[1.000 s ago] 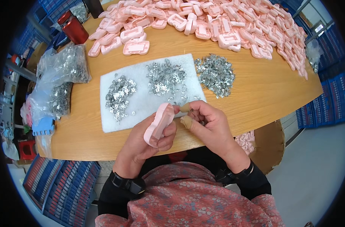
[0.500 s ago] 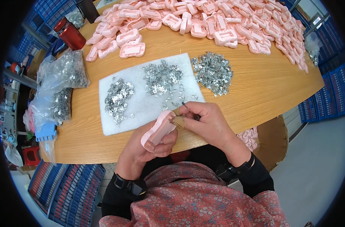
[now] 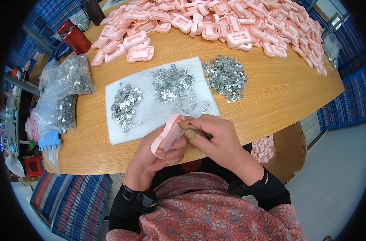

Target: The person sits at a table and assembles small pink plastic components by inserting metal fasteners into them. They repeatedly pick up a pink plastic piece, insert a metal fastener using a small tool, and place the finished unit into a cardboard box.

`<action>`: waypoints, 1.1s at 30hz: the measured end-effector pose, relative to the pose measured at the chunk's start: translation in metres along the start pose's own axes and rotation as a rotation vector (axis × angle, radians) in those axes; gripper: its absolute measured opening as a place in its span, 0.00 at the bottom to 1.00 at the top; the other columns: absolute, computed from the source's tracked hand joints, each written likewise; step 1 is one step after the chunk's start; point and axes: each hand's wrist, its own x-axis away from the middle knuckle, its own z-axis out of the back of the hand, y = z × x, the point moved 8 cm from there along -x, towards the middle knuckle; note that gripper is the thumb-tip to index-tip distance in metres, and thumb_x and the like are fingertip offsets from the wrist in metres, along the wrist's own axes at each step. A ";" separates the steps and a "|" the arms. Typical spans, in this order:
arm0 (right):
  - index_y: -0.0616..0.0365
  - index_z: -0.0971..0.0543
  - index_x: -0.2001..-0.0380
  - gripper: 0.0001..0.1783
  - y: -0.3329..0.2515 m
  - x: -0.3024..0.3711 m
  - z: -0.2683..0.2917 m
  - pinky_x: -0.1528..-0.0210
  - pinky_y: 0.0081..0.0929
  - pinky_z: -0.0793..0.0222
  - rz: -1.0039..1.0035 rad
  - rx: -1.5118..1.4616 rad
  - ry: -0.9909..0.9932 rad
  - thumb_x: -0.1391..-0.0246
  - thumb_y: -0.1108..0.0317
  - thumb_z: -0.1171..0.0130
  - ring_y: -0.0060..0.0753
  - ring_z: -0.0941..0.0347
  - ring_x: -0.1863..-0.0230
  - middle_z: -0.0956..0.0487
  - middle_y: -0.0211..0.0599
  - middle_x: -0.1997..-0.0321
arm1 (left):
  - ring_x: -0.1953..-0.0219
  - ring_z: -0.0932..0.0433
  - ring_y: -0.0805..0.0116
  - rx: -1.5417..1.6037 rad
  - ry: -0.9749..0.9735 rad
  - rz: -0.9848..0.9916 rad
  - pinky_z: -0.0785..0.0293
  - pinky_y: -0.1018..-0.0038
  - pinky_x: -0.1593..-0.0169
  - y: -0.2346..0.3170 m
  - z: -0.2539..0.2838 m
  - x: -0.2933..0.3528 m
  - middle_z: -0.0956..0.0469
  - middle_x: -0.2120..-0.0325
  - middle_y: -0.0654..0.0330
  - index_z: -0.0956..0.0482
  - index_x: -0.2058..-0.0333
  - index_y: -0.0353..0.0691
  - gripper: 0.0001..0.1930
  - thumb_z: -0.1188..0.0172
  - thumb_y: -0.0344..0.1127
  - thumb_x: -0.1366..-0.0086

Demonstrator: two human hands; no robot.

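Observation:
Tilted in my left hand (image 3: 142, 156) is a pink plastic shell (image 3: 165, 138) with a hollow inner side, its fingers wrapped round the right edge. My right hand (image 3: 221, 139) is closed in a pinch at the shell's upper end, tan covers on its thumb and forefinger. What sits between those fingertips is hidden; a bit of something dark shows under the palm. Just beyond my hands lies a white foam sheet (image 3: 151, 112), bearing a left heap of small silver metal clips (image 3: 126, 105) and a looser heap of clips (image 3: 173, 84).
Another heap of clips (image 3: 226, 78) lies on the wooden table (image 3: 279, 84). Many pink shells (image 3: 215, 28) cover the far side. At left stand clear bags of metal parts (image 3: 72, 76) and a red flask (image 3: 75, 37). A cardboard box (image 3: 289, 154) with pink pieces is below right.
My right hand has dropped slightly and turned, its fingers curling closer to the shell's end. The thin dark tip that stuck up above its fingers no longer shows.

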 end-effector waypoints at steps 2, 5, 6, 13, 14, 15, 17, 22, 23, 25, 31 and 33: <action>0.60 0.20 0.58 0.14 -0.012 0.004 0.000 0.69 0.32 0.30 0.150 0.080 0.054 0.51 0.73 0.37 0.41 0.26 0.73 0.26 0.39 0.73 | 0.87 0.44 0.80 -0.009 -0.002 -0.013 0.47 0.82 0.82 0.001 -0.004 -0.001 0.34 0.79 0.65 0.32 0.42 0.40 0.20 0.55 0.45 0.26; 0.59 0.20 0.56 0.18 -0.018 0.008 -0.005 0.70 0.34 0.29 0.273 0.209 0.071 0.54 0.72 0.36 0.43 0.26 0.72 0.27 0.38 0.74 | 0.86 0.43 0.79 0.001 0.063 -0.038 0.46 0.81 0.82 0.001 -0.001 -0.003 0.33 0.79 0.65 0.32 0.43 0.38 0.21 0.53 0.45 0.27; 0.58 0.21 0.55 0.19 -0.019 0.008 -0.008 0.70 0.35 0.29 0.296 0.254 0.066 0.54 0.71 0.36 0.43 0.26 0.72 0.28 0.38 0.75 | 0.85 0.41 0.78 -0.023 0.104 -0.057 0.46 0.81 0.81 0.001 0.002 -0.003 0.33 0.78 0.65 0.31 0.43 0.37 0.22 0.52 0.45 0.27; 0.61 0.22 0.53 0.26 -0.036 0.015 -0.017 0.70 0.32 0.27 0.379 0.194 0.008 0.60 0.73 0.32 0.40 0.24 0.71 0.23 0.38 0.70 | 0.75 0.31 0.75 -0.395 0.411 -0.267 0.32 0.76 0.70 0.022 0.004 0.001 0.28 0.72 0.63 0.33 0.41 0.37 0.22 0.54 0.45 0.26; 0.61 0.22 0.52 0.26 -0.032 0.015 -0.017 0.69 0.32 0.27 0.353 0.136 0.027 0.58 0.70 0.31 0.39 0.24 0.71 0.23 0.38 0.69 | 0.74 0.30 0.74 -0.406 0.404 -0.311 0.31 0.76 0.69 0.025 -0.002 0.000 0.28 0.70 0.63 0.34 0.40 0.37 0.22 0.55 0.44 0.25; 0.60 0.23 0.52 0.26 -0.027 0.016 -0.018 0.69 0.32 0.27 0.326 0.076 0.039 0.56 0.67 0.30 0.37 0.24 0.71 0.24 0.38 0.69 | 0.73 0.30 0.74 -0.412 0.403 -0.358 0.30 0.75 0.68 0.028 -0.005 0.001 0.28 0.68 0.63 0.35 0.40 0.37 0.21 0.57 0.43 0.25; 0.61 0.23 0.53 0.24 -0.023 0.016 -0.009 0.69 0.28 0.28 0.176 -0.020 0.106 0.55 0.69 0.29 0.32 0.24 0.72 0.23 0.37 0.68 | 0.70 0.29 0.73 -0.447 0.408 -0.436 0.29 0.75 0.65 0.030 -0.007 0.001 0.28 0.66 0.63 0.38 0.39 0.38 0.21 0.58 0.41 0.25; 0.61 0.21 0.60 0.15 0.004 0.026 0.006 0.74 0.21 0.32 0.002 -0.160 0.177 0.54 0.75 0.33 0.20 0.30 0.75 0.24 0.32 0.71 | 0.57 0.25 0.69 -0.484 0.369 -0.508 0.28 0.72 0.52 0.026 -0.011 0.009 0.27 0.57 0.58 0.41 0.39 0.38 0.22 0.54 0.39 0.27; 0.61 0.21 0.61 0.15 0.009 0.027 0.009 0.74 0.21 0.33 -0.038 -0.160 0.132 0.55 0.75 0.33 0.19 0.30 0.75 0.25 0.32 0.71 | 0.56 0.25 0.68 -0.500 0.349 -0.497 0.28 0.71 0.49 0.026 -0.012 0.013 0.26 0.56 0.57 0.41 0.39 0.38 0.22 0.53 0.40 0.27; 0.60 0.21 0.63 0.14 0.017 0.034 0.019 0.75 0.20 0.34 -0.119 -0.164 0.032 0.56 0.75 0.34 0.18 0.30 0.75 0.25 0.31 0.73 | 0.53 0.24 0.65 -0.549 0.245 -0.471 0.28 0.70 0.49 0.032 -0.005 0.022 0.25 0.53 0.54 0.39 0.39 0.38 0.23 0.51 0.41 0.28; 0.60 0.23 0.66 0.14 -0.006 0.026 -0.003 0.71 0.31 0.32 -0.009 -0.059 -0.349 0.59 0.72 0.35 0.34 0.27 0.74 0.25 0.37 0.74 | 0.51 0.27 0.73 -1.009 -0.089 0.095 0.32 0.74 0.46 0.024 -0.024 0.022 0.25 0.52 0.57 0.42 0.34 0.34 0.26 0.52 0.40 0.26; 0.60 0.23 0.66 0.14 -0.017 0.023 -0.011 0.71 0.33 0.31 0.040 -0.018 -0.431 0.59 0.72 0.35 0.35 0.26 0.72 0.25 0.38 0.74 | 0.47 0.29 0.74 -1.096 -0.258 0.060 0.33 0.74 0.43 0.015 -0.038 0.020 0.26 0.48 0.57 0.45 0.32 0.35 0.27 0.53 0.41 0.24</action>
